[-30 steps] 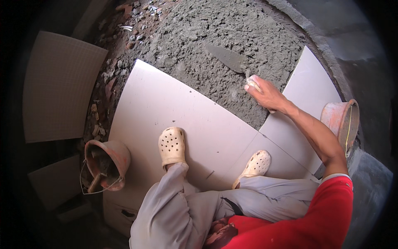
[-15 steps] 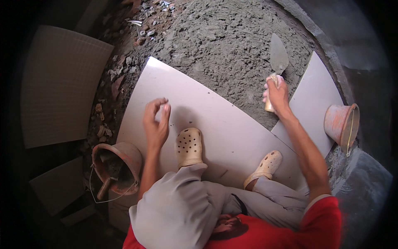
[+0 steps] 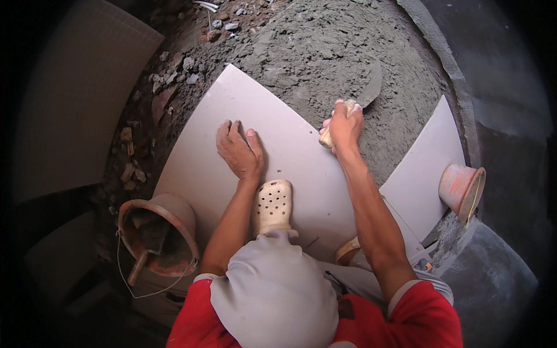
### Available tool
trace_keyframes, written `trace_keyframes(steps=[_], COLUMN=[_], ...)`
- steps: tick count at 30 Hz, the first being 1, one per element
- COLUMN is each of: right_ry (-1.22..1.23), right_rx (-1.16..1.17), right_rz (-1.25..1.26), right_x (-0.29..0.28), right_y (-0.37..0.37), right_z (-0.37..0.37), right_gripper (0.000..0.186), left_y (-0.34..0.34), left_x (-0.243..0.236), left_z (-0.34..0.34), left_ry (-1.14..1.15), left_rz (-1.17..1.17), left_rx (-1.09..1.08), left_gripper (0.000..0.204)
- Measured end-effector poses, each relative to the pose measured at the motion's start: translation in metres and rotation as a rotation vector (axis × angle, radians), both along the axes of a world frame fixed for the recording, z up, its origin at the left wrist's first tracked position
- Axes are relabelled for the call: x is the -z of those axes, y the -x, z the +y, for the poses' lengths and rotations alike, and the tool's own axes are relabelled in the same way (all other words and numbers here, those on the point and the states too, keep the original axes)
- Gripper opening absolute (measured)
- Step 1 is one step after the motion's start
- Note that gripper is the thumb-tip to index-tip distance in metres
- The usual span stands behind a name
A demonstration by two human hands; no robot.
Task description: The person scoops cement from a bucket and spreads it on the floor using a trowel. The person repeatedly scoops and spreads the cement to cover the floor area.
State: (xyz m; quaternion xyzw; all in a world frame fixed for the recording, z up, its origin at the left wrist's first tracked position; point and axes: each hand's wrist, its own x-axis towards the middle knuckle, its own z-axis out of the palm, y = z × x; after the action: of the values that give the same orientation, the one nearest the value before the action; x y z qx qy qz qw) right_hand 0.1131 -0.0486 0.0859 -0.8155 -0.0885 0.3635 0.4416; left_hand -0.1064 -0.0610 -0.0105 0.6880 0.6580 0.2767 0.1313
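My right hand (image 3: 346,124) grips a pointed trowel (image 3: 374,87) by its pale handle. The trowel's blade meets the rough grey mortar (image 3: 325,52) beyond the edge of a large white floor tile (image 3: 296,153). Palm down on that tile lies my left hand (image 3: 241,152), its fingers stretched and holding nothing. Just nearer than the left hand, a cream clog (image 3: 274,203) on my foot stands on the tile. The other clog (image 3: 347,250) shows only partly, behind my right forearm.
At lower left a tilted bucket (image 3: 180,217) holds a wooden-handled tool (image 3: 137,268). Another bucket (image 3: 451,184) lies tipped by a second white tile (image 3: 428,152) on the right. Rubble (image 3: 188,65) borders the mortar at left, near a large dim panel (image 3: 87,87).
My right hand has moved left with the trowel, whose blade has tilted down to the mortar. The left hand has gone from raised, curled fingers to flat on the tile. The view has shifted.
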Motion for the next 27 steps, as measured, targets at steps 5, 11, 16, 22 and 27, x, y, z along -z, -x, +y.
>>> trace_keyframes(steps=[5, 11, 16, 22, 27], right_ry=[-0.041, -0.089, -0.038, -0.101, -0.089], right_rx=[-0.109, -0.238, -0.432, -0.583, -0.350], right_rz=[-0.001, 0.061, -0.085, -0.246, -0.085], right_x=[-0.002, -0.010, -0.010, -0.011, -0.022], right_y=[0.033, 0.075, 0.066, 0.040, 0.028], right_z=[0.029, 0.065, 0.059, 0.049, 0.037], right_gripper=[0.047, 0.028, 0.030, 0.027, 0.024], left_y=[0.001, 0.004, 0.003, 0.002, 0.002], left_x=[-0.006, -0.004, -0.004, -0.004, -0.004], left_z=[0.001, 0.002, 0.001, 0.001, 0.001], left_ry=[0.064, 0.054, 0.055, 0.068, 0.065], left_rz=[0.035, 0.013, -0.007, 0.002, 0.006], left_rx=[0.003, 0.007, 0.003, -0.003, -0.002], left_gripper=[0.044, 0.043, 0.045, 0.044, 0.044])
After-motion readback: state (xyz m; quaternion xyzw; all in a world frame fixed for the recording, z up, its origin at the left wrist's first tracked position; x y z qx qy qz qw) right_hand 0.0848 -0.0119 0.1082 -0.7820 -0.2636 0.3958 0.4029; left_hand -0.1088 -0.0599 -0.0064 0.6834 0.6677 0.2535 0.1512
